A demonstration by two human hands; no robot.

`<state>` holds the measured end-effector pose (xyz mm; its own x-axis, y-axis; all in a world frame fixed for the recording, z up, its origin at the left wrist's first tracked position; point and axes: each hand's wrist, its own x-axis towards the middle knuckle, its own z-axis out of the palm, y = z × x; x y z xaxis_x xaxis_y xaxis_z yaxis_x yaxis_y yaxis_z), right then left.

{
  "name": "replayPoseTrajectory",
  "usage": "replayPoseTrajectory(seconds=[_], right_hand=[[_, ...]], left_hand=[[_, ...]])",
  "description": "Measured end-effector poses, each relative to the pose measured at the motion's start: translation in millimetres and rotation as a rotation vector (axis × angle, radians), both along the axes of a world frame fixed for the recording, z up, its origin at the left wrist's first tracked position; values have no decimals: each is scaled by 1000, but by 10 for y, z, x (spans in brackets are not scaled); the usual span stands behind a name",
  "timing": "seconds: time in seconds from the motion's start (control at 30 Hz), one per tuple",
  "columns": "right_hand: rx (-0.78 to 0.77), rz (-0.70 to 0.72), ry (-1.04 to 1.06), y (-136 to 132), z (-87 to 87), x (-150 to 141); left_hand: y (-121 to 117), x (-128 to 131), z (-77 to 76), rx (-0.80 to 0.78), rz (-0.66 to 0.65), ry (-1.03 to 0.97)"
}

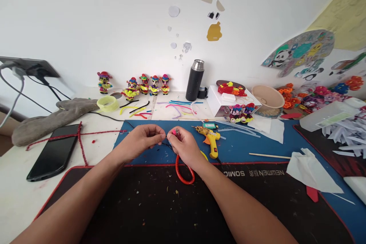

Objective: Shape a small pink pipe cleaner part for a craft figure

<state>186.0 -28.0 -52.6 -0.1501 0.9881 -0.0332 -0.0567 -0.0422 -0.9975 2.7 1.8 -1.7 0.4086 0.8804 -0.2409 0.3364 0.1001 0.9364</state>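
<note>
Both hands meet above the blue mat (160, 156), fingertips almost touching. My left hand (147, 139) is closed in a pinch of thumb and forefinger; what sits between them is too small to make out. My right hand (184, 145) is closed on a small pink piece (175, 132) that shows above its fingers. Under the right hand lies a tool with a red handle loop (184, 181), and a bit of yellow handle (204, 155) shows behind the wrist. Whether the right hand also grips this tool I cannot tell. A yellow glue gun (212, 141) lies just to its right.
Fuzzy pipe cleaners (175, 107) lie at the back, near small dolls (133, 87) and a black thermos (195, 81). On the left, a dark red pipe-cleaner cross (80, 141) rests over a phone (54, 156). Tissue (311, 167) and a wooden stick (268, 156) lie right.
</note>
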Motion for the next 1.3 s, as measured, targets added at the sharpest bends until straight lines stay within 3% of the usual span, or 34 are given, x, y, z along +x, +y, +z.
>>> replayPoseTrajectory(seconds=[0.27, 1.3], right_hand=[[6, -80, -22, 21, 16, 32], [124, -52, -285, -42, 110, 13]], left_hand=[[8, -16, 4, 18, 26, 17], [60, -65, -88, 106, -36, 88]])
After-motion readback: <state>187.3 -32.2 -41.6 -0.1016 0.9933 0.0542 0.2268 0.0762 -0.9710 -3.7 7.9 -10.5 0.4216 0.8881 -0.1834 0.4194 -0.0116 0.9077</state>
